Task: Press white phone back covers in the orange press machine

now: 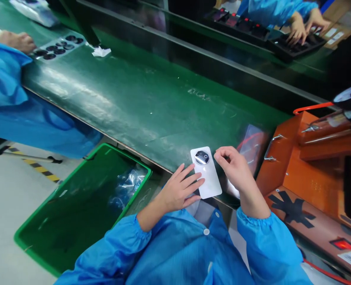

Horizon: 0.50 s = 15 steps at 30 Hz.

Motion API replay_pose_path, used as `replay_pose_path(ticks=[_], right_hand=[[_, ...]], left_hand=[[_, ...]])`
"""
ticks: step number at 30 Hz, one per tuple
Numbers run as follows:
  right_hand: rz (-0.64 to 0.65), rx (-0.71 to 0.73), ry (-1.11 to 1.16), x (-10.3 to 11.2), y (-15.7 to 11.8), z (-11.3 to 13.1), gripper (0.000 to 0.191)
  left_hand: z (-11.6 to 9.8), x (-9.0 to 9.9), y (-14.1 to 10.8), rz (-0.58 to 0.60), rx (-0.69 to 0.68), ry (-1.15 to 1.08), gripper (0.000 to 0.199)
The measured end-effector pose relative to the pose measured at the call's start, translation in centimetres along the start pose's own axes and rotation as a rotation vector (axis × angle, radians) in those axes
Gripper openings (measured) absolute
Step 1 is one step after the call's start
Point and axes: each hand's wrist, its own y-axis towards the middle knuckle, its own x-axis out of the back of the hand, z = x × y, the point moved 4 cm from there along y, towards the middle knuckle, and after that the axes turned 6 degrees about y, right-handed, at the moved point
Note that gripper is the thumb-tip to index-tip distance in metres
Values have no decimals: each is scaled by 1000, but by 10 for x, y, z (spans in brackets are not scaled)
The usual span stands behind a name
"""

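Stretching across my remote view is the green desk (140, 107), a bin (74, 209) beside it. My left hand (179, 189) lies with fingers spread, my right hand (235, 165) curls its fingers closed: the left touching, the right just beside the white phone panel (211, 180) at the desk's front edge.

One white panel (211, 182) at wearer's two hands (181, 189), one green bin (74, 213)

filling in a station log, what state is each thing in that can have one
White panel, dark round part up
Left hand, spread on the panel
Right hand, curled, beside the panel
Green bin, open-topped
Clear plastic, crumpled in the bin
Red switch, lit
White scrap, crumpled
Black discs, laid out in rows
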Motion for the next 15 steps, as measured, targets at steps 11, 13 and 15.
replay_pose_path(ticks=[11,13,15], right_hand=[[155,-65,-82,-16,22,-11,20],[126,-72,-118,-15,21,-12,20],[103,-68,-144,-15,19,-13,19]], left_hand=[[5,-25,-9,-297,60,95,62],[4,-25,-8,-330,59,95,63],[3,-25,-7,-345,54,78,67]])
